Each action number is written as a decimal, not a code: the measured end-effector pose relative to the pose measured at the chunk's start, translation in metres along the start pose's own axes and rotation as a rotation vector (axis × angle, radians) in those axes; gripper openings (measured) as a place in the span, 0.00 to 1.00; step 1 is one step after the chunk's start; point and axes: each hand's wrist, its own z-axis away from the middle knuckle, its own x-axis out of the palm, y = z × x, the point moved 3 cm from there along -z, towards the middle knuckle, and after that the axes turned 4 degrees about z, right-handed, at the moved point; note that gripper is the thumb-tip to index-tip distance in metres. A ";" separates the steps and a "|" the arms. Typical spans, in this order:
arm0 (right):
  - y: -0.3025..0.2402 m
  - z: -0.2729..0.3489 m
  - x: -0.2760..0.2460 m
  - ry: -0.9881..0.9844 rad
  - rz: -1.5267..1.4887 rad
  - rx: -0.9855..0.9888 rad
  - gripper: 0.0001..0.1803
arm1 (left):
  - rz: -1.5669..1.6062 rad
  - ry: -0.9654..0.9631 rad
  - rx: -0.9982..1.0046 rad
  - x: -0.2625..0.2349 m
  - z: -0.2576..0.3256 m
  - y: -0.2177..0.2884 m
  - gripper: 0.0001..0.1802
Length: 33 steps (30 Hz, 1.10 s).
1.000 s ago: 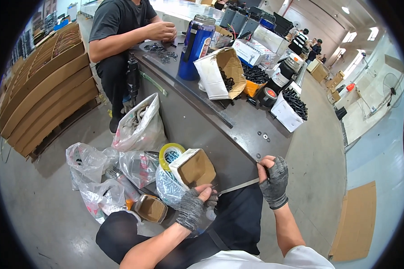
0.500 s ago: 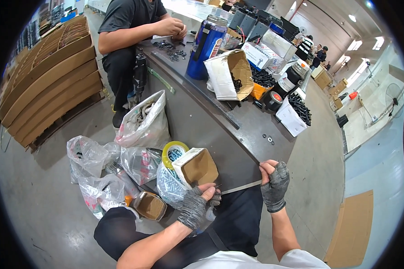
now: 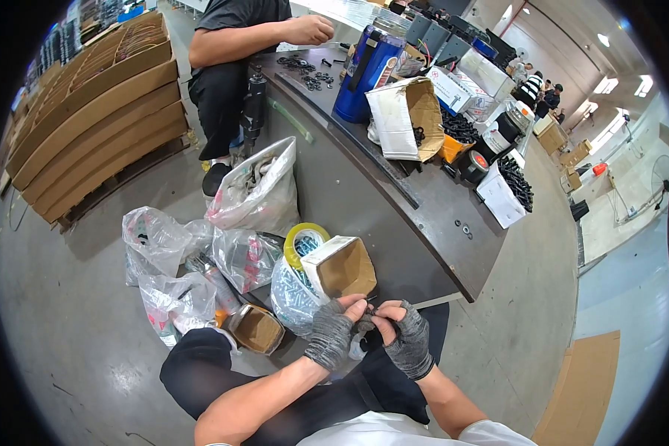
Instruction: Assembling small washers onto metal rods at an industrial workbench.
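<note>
Both my hands meet over my lap, just in front of the table's near edge. My left hand, in a grey fingerless glove, is closed in a pinch. A small dark thin piece shows at its fingertips, too small to name. My right hand, gloved the same way, has its thumb and fingers pressed together at the same spot; what they grip is hidden. Right beyond the hands is an open white cardboard box, with a clear bag of screws and a yellow tape roll beside it.
On the dark table lie a few small washers, a blue jug, a torn box and a white box of black screws. Plastic bags sit on the floor. A co-worker's hand is across the table.
My right hand has left the table corner and come left and down to meet my left hand. The co-worker's hand has lifted from the small parts. The view has shifted slightly.
</note>
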 end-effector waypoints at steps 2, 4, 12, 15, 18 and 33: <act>-0.001 0.001 0.001 0.005 -0.015 -0.013 0.09 | 0.018 0.014 -0.012 0.001 0.003 0.001 0.13; -0.001 0.003 0.000 0.012 0.034 -0.028 0.10 | 0.037 0.027 -0.025 0.001 0.003 0.001 0.13; 0.003 0.006 -0.003 -0.055 -0.029 0.116 0.14 | -0.058 0.008 -0.001 0.000 0.002 -0.001 0.14; -0.002 0.002 -0.007 -0.093 -0.022 0.205 0.17 | -0.097 0.026 0.037 0.001 0.000 -0.005 0.17; -0.014 -0.009 -0.027 -0.052 0.052 0.133 0.18 | 0.015 0.018 -0.008 -0.001 -0.001 -0.005 0.16; 0.068 -0.062 -0.137 0.032 0.774 0.044 0.17 | 0.052 -0.056 -0.075 0.005 0.001 -0.005 0.14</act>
